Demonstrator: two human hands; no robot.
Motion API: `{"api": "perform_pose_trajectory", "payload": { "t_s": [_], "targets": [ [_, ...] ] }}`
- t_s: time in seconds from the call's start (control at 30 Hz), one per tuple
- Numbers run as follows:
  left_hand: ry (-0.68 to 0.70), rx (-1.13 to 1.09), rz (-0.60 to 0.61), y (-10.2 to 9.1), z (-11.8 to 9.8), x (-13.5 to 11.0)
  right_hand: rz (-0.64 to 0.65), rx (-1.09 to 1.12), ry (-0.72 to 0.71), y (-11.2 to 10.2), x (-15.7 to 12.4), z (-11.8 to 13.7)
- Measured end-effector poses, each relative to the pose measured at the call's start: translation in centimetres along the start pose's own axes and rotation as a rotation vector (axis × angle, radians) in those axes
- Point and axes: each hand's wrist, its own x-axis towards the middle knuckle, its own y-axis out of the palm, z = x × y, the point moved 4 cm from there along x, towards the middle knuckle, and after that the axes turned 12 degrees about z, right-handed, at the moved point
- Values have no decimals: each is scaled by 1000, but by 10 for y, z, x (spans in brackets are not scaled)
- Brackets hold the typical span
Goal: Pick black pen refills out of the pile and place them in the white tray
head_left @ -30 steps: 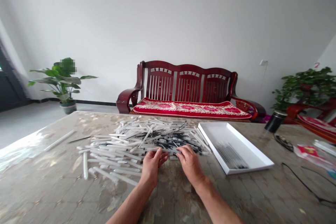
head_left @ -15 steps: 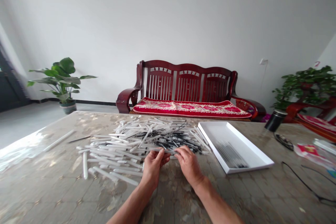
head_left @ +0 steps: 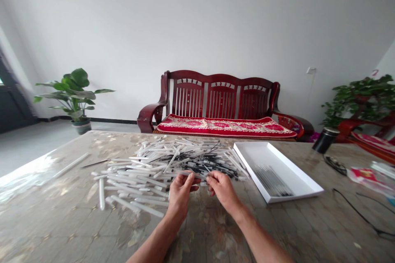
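Observation:
My left hand [head_left: 180,190] is closed around a slim, pale pen [head_left: 199,176], thumb on top. At the pen's right end the fingertips of my right hand [head_left: 222,189] are pinched together; what small part lies under them is hidden. Both hands are just above the table, at the near edge of a heap of whitish pen barrels [head_left: 138,181]. Dark, thin pen parts [head_left: 212,165] lie in the heap just beyond my fingers. To the right, a shallow white box [head_left: 296,172] holds a row of pens [head_left: 273,181] along its near left side.
A patterned table [head_left: 77,222] spans the foreground. On its right are a black cylinder [head_left: 325,139], a coiled cable [head_left: 335,166], a plastic packet [head_left: 367,176] and a black cord [head_left: 358,213]. Beyond the table stands a wooden bench [head_left: 222,98].
My right hand has turned slightly at the pen's end, its lower fingers now showing beneath. The left hand keeps its hold. The view has shifted a little.

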Motion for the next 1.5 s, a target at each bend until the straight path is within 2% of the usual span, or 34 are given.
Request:
{"api": "perform_pose_trajectory", "payload": {
  "t_s": [0.17,0.27,0.37,0.47,0.57,0.67,0.73,0.8,0.9,1.07,1.17,1.23,1.33,1.5],
  "targets": [
    [-183,-240,-42,2,3,-1,75,305,-171,4,-5,15],
    [-238,-300,-48,4,7,-5,64,323,-199,10,-6,15],
    [-298,-267,27,10,12,-8,-6,297,-191,13,-4,11],
    [-331,-176,78,12,14,-10,-162,343,-192,3,-1,10],
    [-350,-59,117,11,15,-8,-372,402,-197,-25,3,13],
    [-359,-15,123,7,18,-7,-510,426,-191,-60,8,17],
    [-373,1,128,6,20,-6,-590,356,-162,-84,12,16],
    [-385,17,129,5,22,-5,-687,189,-110,-110,14,14],
    [-387,13,122,3,24,-5,-741,77,-41,-148,13,5],
    [-383,-31,110,2,25,-4,-727,-195,121,-223,-3,-4],
    [-387,-19,119,2,25,-3,-670,-429,256,-270,-16,-4],
    [-387,-9,137,2,26,-3,-615,-589,352,-292,-24,-4],
    [-373,-5,173,1,27,-3,-514,-788,471,-307,-33,-12],
    [-352,-6,179,1,26,-4,-387,-1006,590,-302,-42,-33]
  ]
}}
